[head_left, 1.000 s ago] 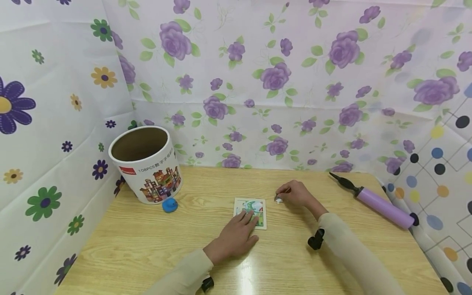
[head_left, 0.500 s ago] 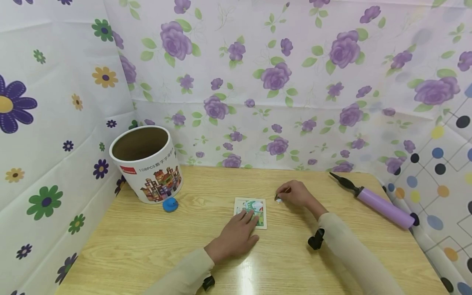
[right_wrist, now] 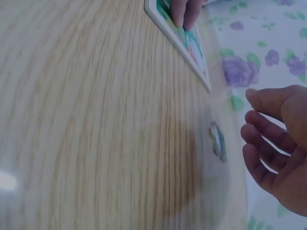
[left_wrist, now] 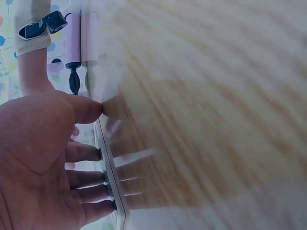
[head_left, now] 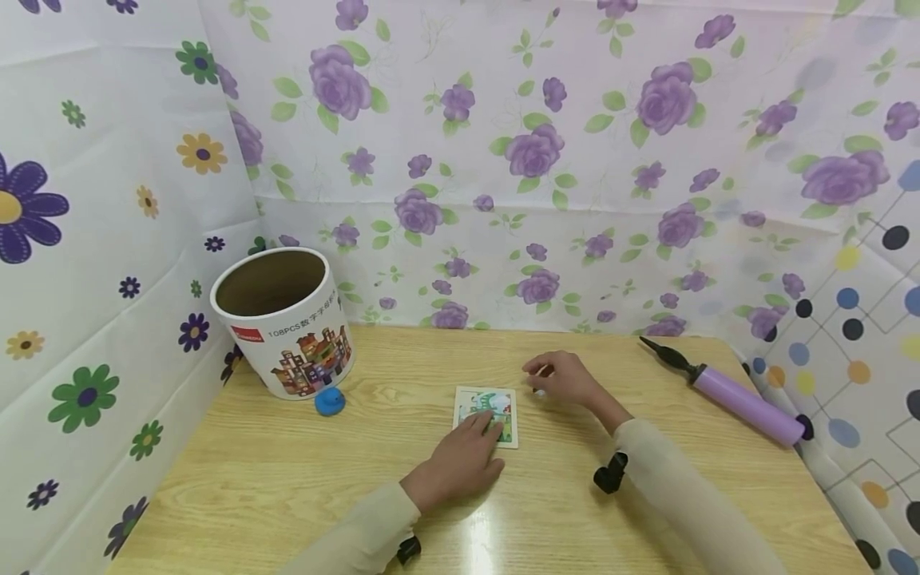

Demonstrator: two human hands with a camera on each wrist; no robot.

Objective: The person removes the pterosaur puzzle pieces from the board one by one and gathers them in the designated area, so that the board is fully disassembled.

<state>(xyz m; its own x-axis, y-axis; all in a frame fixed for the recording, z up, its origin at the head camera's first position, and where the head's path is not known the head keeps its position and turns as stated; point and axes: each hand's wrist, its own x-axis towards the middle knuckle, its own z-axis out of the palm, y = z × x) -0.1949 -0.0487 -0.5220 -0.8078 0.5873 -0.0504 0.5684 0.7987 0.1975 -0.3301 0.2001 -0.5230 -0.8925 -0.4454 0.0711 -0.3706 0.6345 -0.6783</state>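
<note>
A small picture puzzle board [head_left: 496, 399] lies flat on the wooden table [head_left: 287, 479]. My left hand [head_left: 467, 451] rests on the board's near part with straight fingers [left_wrist: 91, 179], pressing it down. In the right wrist view those fingertips [right_wrist: 184, 12] show on the board [right_wrist: 189, 48]. A small loose puzzle piece [right_wrist: 218, 141] lies on the table right of the board. My right hand [head_left: 562, 377] hovers just over the piece [head_left: 540, 392], its fingers [right_wrist: 261, 139] relaxed and holding nothing.
An open cardboard tub [head_left: 283, 319] stands at the back left with a small blue thing [head_left: 330, 402] in front of it. A purple hand pump [head_left: 733, 395] lies at the right, also seen in the left wrist view [left_wrist: 73, 43]. Floral cloth walls enclose the table.
My right hand has shifted a little to the left and its fingers have come off the small piece, which now lies on the table. The left hand stays on the board.
</note>
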